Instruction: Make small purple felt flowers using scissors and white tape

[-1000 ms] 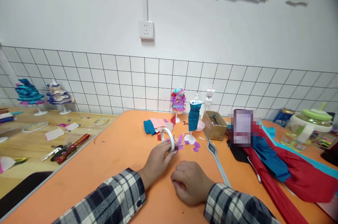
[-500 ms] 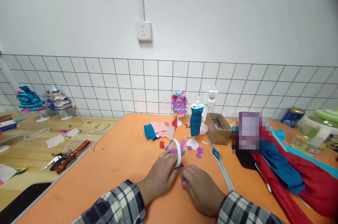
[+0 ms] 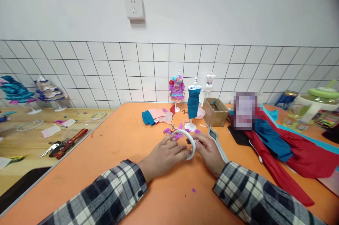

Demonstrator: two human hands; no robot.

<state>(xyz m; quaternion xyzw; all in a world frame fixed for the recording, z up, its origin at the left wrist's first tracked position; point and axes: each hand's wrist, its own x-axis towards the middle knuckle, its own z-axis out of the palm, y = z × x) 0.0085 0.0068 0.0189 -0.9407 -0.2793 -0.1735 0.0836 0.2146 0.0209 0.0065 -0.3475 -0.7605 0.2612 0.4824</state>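
Observation:
A narrow white roll of tape [image 3: 193,143] stands tilted above the orange table, between my two hands. My left hand [image 3: 166,155] holds it from the left, its fingers reaching across the ring. On the far side, my right hand [image 3: 211,151] pinches the roll's right edge with thumb and fingers. Just beyond the roll lie purple fabric scraps [image 3: 179,136] and what look like small scissors [image 3: 173,127]. Behind them stands a mini dress form in a teal wrap [image 3: 193,103]. One tiny purple scrap [image 3: 194,190] lies on the table between my forearms.
A dressed purple doll form [image 3: 177,89] and a white form [image 3: 209,82] stand by the tiled wall. Folded cloth pieces [image 3: 156,116], a cardboard box [image 3: 215,113] and a grey strap [image 3: 215,140] lie around. Red fabric [image 3: 307,154] and a jug [image 3: 299,119] are right; keys [image 3: 53,146] left.
My right hand has opened from a fist and come up to the tape roll, which has turned and shifted right. A tiny purple scrap now shows on the table. The view has tilted down.

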